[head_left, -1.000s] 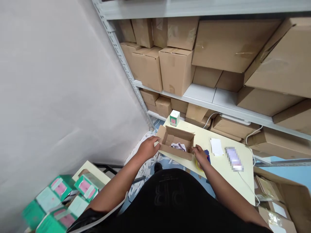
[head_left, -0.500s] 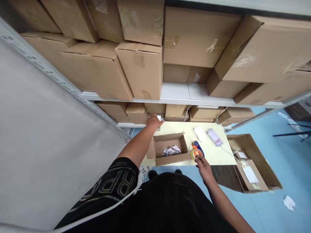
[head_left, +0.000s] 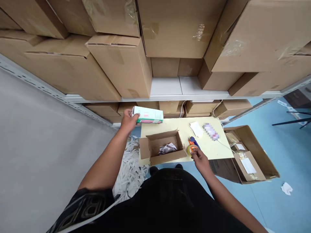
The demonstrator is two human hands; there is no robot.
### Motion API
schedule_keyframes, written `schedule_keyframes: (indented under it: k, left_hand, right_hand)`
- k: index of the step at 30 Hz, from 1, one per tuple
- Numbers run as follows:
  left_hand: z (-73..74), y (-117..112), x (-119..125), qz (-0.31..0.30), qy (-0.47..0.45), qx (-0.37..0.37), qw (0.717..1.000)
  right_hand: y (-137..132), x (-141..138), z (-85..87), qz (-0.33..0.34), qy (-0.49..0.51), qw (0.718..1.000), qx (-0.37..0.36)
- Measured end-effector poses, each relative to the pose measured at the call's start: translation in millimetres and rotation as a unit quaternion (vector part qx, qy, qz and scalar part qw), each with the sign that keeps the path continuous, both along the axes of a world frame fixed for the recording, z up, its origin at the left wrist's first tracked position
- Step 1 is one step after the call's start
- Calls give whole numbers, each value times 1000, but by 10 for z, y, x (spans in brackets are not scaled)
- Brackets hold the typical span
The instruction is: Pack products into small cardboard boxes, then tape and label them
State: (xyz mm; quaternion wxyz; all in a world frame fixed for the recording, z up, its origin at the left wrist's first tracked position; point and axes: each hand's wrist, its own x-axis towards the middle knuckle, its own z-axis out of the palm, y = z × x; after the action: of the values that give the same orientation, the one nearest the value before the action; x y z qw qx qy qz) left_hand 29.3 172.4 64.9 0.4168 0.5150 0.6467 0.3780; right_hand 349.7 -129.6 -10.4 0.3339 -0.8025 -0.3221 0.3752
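Note:
My left hand [head_left: 129,121] grips one end of a small white and green carton [head_left: 148,115], with a pink mark on its face. The carton is held in the air over the table's far left part. Below it stands an open cardboard box [head_left: 167,158], flaps out, with crumpled paper [head_left: 168,148] inside. At the table's near edge my right hand [head_left: 201,161] has its fingers closed at the near side of an orange and blue tape dispenser [head_left: 193,145] with a roll of yellowish tape. The fingertips are partly hidden.
The pale yellow table [head_left: 218,150] also bears a white paper [head_left: 196,129] and a blurred-out device [head_left: 211,131] with a cable. A large open carton [head_left: 263,155] stands on the right. Shelves of boxes [head_left: 116,61] rise ahead. Paper shreds [head_left: 130,165] cover the floor left.
My left hand has drawn back to the left and up with the carton, which now shows fully. My right hand stays at the tape dispenser. The whole view has shifted slightly.

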Motion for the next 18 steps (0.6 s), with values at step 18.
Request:
schedule_keyframes:
  k: [18]
  left_hand:
    - [-812,-1851,213,-191,232,-1,954]
  right_hand:
    - [1081,-316,-14,313,-204,920,-115]
